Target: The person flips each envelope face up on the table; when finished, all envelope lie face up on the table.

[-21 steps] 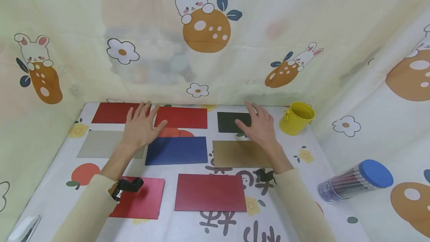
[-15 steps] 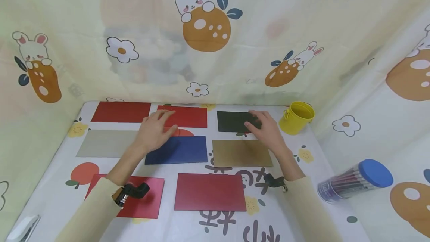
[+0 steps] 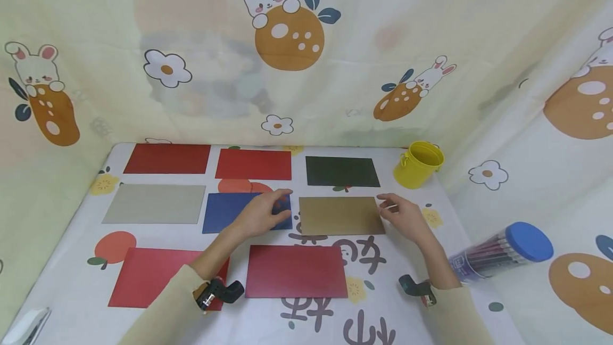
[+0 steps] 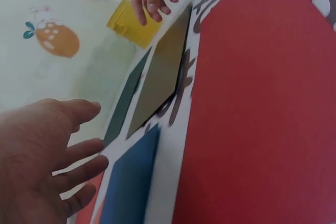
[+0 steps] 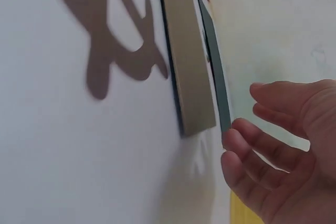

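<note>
My left hand (image 3: 261, 212) hovers over the right part of a flat blue card (image 3: 220, 212), fingers loosely bent with nothing in them. The left wrist view also shows that hand's thumb and fingers (image 4: 79, 163) apart. Just off the right end of a gold-brown card (image 3: 340, 216) is my right hand (image 3: 404, 216), relaxed; in the right wrist view its fingers (image 5: 247, 156) are slightly curled around nothing. Behind lie a dark green card (image 3: 342, 171), a bright red card (image 3: 254, 164) and a dark red card (image 3: 167, 158).
A grey card (image 3: 153, 204) lies left, with a pinkish-red card (image 3: 148, 276) and a crimson card (image 3: 296, 271) in front. A yellow bucket (image 3: 414, 169) stands back right, near a blue-lidded tub of pens (image 3: 488, 254). Printed cloth hangs behind.
Both hands have drawn back towards me from the rear row. The left has moved right, to above the blue card; the right has gone from the dark green card to beside the gold-brown one.
</note>
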### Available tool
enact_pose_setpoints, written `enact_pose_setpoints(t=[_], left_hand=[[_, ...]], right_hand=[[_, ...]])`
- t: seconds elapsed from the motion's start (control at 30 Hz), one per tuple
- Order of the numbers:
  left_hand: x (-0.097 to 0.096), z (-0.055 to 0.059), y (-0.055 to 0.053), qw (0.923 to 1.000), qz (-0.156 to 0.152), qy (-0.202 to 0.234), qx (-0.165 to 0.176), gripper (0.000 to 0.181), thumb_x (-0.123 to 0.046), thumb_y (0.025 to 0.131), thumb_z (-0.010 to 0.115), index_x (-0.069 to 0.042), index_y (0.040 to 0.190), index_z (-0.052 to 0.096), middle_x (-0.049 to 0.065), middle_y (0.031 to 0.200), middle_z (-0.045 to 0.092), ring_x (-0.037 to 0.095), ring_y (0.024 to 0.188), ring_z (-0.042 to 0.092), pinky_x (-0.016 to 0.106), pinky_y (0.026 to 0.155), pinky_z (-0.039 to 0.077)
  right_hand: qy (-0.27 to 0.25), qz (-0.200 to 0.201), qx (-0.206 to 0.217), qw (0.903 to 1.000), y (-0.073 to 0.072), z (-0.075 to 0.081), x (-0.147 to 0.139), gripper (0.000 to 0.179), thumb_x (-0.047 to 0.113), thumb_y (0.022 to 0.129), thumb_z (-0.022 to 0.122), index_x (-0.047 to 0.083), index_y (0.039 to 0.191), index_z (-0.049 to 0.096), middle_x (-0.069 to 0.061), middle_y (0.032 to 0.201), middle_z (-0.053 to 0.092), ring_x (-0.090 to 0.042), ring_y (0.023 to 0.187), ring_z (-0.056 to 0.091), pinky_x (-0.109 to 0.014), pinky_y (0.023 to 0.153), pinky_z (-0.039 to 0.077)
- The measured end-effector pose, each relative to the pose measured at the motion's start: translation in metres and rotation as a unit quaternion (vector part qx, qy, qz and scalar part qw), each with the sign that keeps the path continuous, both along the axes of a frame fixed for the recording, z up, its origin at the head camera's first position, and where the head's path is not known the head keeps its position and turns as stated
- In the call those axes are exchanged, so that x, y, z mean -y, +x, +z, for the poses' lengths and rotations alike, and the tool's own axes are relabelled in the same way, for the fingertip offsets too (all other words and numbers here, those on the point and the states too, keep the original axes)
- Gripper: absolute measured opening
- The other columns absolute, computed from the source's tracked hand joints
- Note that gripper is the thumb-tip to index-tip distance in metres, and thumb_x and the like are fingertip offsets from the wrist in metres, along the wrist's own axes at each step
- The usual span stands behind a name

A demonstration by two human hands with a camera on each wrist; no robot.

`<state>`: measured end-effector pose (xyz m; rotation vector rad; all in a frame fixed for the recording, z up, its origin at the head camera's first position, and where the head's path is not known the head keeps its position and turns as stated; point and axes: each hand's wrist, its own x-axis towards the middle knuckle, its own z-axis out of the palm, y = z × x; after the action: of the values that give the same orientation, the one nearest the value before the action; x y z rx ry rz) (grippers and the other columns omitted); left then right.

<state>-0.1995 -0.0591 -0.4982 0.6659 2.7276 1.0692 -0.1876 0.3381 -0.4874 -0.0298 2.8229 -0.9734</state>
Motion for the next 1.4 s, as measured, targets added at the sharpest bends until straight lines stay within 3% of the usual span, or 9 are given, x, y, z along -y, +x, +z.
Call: enact_pose_setpoints(t=[0.17,0.37,0.5,0.6,0.7,0.87,1.13,1.4], left_hand=[[-0.016,-0.008,0.001,0.9996,-0.017,0.009,0.019,0.058,-0.028,0.094,0.072,-0.017,0.147,0.051,0.006,0.126,0.068,0.02,0.104,0.065,0.035,0.082,0.056],[-0.027,-0.01,0.004,0.9982,-0.014,0.016,0.055,0.057,-0.025,0.094,0.072,-0.015,0.147,0.051,0.009,0.125,0.069,0.017,0.094,0.066,0.026,0.066,0.052],[-0.032,-0.012,0.005,0.998,-0.014,0.026,0.056,0.055,-0.022,0.095,0.07,-0.012,0.146,0.052,0.012,0.124,0.069,0.013,0.084,0.068,0.025,0.059,0.049],[-0.035,-0.013,0.005,0.998,-0.015,0.03,0.053,0.055,-0.02,0.095,0.069,-0.011,0.146,0.051,0.012,0.125,0.069,0.015,0.086,0.07,0.024,0.059,0.049],[-0.036,-0.015,0.005,0.9981,-0.016,0.033,0.049,0.055,-0.019,0.095,0.068,-0.01,0.146,0.051,0.012,0.126,0.069,0.018,0.093,0.07,0.024,0.06,0.049],[-0.034,-0.016,0.005,0.9959,-0.006,0.062,0.065,0.053,-0.018,0.095,0.069,-0.009,0.144,0.052,0.012,0.125,0.069,0.019,0.091,0.068,0.027,0.063,0.05],[-0.03,-0.014,0.006,0.981,0.012,0.148,0.125,0.049,-0.012,0.097,0.065,-0.007,0.144,0.052,0.013,0.126,0.067,0.026,0.109,0.066,0.034,0.082,0.058],[-0.026,-0.009,0.009,0.9722,0.028,0.192,0.131,0.045,-0.008,0.098,0.064,-0.009,0.142,0.056,0.01,0.131,0.065,0.026,0.116,0.066,0.037,0.088,0.057]], right_hand=[[0.004,-0.007,0.022,0.9997,0.007,-0.008,-0.006,0.044,0.025,0.099,0.063,0.009,0.139,0.056,-0.016,0.12,0.067,-0.034,0.109,0.064,-0.041,0.084,0.057],[-0.007,-0.019,0.035,0.9992,0.011,-0.015,-0.005,0.047,0.03,0.099,0.063,0.008,0.141,0.055,-0.017,0.121,0.067,-0.033,0.108,0.065,-0.04,0.083,0.057],[-0.002,-0.032,0.029,0.9991,0.012,-0.016,-0.005,0.048,0.032,0.1,0.062,0.008,0.141,0.055,-0.019,0.122,0.067,-0.036,0.109,0.065,-0.042,0.084,0.058],[-0.006,-0.035,0.026,0.999,0.012,-0.015,-0.004,0.047,0.031,0.1,0.062,0.007,0.14,0.056,-0.02,0.121,0.067,-0.036,0.108,0.066,-0.041,0.083,0.058],[-0.021,-0.04,0.031,0.9985,0.012,-0.015,-0.003,0.046,0.031,0.1,0.062,0.008,0.139,0.056,-0.02,0.122,0.067,-0.035,0.106,0.066,-0.04,0.082,0.058],[-0.056,-0.06,0.053,0.9952,0.01,-0.019,-0.004,0.048,0.033,0.101,0.06,0.009,0.142,0.054,-0.02,0.127,0.065,-0.032,0.108,0.065,-0.037,0.084,0.056],[-0.143,-0.091,0.057,0.9838,0.012,-0.017,-0.006,0.048,0.023,0.102,0.056,0.007,0.146,0.049,-0.022,0.126,0.062,-0.03,0.103,0.064,-0.03,0.084,0.054],[-0.181,-0.086,0.042,0.9789,0.012,-0.011,-0.007,0.045,0.02,0.103,0.052,0.009,0.147,0.05,-0.021,0.126,0.057,-0.03,0.11,0.059,-0.025,0.088,0.053]])
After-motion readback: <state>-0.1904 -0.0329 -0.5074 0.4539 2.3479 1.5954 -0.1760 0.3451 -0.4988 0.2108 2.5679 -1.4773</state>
